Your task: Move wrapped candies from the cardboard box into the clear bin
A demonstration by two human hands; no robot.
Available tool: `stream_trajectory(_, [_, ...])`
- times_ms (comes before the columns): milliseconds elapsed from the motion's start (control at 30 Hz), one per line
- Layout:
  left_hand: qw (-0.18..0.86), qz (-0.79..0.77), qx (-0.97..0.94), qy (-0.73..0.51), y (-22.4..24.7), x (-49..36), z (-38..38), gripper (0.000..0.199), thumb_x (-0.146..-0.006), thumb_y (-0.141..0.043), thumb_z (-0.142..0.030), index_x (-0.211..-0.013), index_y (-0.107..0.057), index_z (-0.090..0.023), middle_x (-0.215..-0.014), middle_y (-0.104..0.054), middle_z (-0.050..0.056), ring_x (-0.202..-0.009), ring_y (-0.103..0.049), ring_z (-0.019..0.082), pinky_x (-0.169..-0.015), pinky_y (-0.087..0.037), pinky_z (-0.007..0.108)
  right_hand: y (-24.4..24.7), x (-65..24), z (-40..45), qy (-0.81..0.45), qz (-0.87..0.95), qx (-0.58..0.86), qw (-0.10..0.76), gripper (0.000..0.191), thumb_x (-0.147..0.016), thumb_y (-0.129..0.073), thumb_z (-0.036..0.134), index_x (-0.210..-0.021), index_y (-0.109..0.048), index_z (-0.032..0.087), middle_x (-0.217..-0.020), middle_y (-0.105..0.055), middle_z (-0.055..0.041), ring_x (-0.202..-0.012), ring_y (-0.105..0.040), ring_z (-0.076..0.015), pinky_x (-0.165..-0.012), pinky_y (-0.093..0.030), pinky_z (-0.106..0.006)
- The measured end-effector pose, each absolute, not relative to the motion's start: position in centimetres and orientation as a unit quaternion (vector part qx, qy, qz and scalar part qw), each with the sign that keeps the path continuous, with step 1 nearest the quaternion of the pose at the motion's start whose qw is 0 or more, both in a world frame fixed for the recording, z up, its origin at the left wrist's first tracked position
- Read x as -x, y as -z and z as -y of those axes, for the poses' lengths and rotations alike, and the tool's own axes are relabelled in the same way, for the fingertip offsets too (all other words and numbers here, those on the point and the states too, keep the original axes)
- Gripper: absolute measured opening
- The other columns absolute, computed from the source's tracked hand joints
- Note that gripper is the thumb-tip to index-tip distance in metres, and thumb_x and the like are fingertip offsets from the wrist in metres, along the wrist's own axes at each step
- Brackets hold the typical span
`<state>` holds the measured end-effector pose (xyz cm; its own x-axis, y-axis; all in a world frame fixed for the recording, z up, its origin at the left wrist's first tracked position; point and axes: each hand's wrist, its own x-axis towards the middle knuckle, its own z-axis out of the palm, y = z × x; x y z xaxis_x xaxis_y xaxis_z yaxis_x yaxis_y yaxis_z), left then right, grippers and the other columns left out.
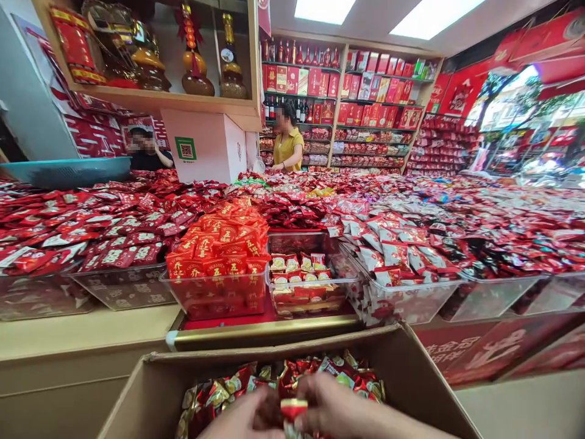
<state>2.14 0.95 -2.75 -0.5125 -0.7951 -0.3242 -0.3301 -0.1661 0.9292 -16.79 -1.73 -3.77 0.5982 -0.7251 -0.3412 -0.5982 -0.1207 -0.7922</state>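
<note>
Both my hands are down inside a cardboard box point(132, 396) of small wrapped candies in red, gold and green foil. My right hand point(331, 405) has its fingers curled round a red and gold wrapped candy point(294, 410), near the middle of the box. Close beside it, my left hand point(249, 414) is curled inward, slightly blurred; what lies within its fingers is hidden. Loose wrapped candies point(219, 393) surround both hands. Just beyond the box, a clear plastic bin point(315, 285) holds rows of gold and red wrapped pieces, with its walls showing above them.
Bins heaped with candy line the counter, including one of orange-red packets point(219, 244) and one of white-and-red packets point(397, 244). A gold-edged ledge point(269, 331) runs behind the box. Beyond stand a person in yellow point(290, 149), another person point(148, 155) and a blue basin point(68, 171).
</note>
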Motion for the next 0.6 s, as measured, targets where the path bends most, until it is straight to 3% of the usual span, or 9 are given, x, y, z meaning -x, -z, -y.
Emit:
stream_trajectory(133, [0.255,0.552,-0.440,0.661,1.3,-1.3,-1.0,0.028,-0.070,-0.059,-0.033,-0.092,-0.054,-0.015,-0.079,-0.063,0.000,-0.069,-0.059,0.014,-0.054,-0.040,0.021,1.3,17.1,2.7,0.219,-0.418,0.577,0.667,0.029,-0.062,-0.065,0.036,-0.067,-0.049,0.012,-0.052,-0.054,0.0034,-0.045,-0.049,-0.0071,-0.045,-0.036,-0.019])
stream_trajectory(200, [0.266,0.528,-0.432,0.681,0.4,-0.8,-1.3,0.028,-0.073,-0.056,-0.033,-0.094,-0.055,-0.015,-0.082,-0.064,0.001,-0.064,-0.061,0.013,-0.050,-0.039,0.020,0.4,17.2,2.7,0.261,-0.391,0.526,0.709,0.034,-0.058,-0.067,0.041,-0.064,-0.049,0.012,-0.052,-0.056,0.0014,-0.044,-0.049,-0.0072,-0.044,-0.035,-0.019])
stream_trajectory(600, [0.301,0.491,-0.421,0.701,-1.1,-0.4,-2.2,0.031,-0.079,-0.048,-0.040,-0.095,-0.060,-0.017,-0.080,-0.067,0.003,-0.063,-0.063,0.015,-0.050,-0.038,0.020,-0.7,16.6,1.1,0.362,-0.364,0.472,0.717,0.034,-0.064,-0.064,0.041,-0.060,-0.044,0.014,-0.052,-0.056,0.0023,-0.043,-0.050,-0.0073,-0.047,-0.037,-0.021])
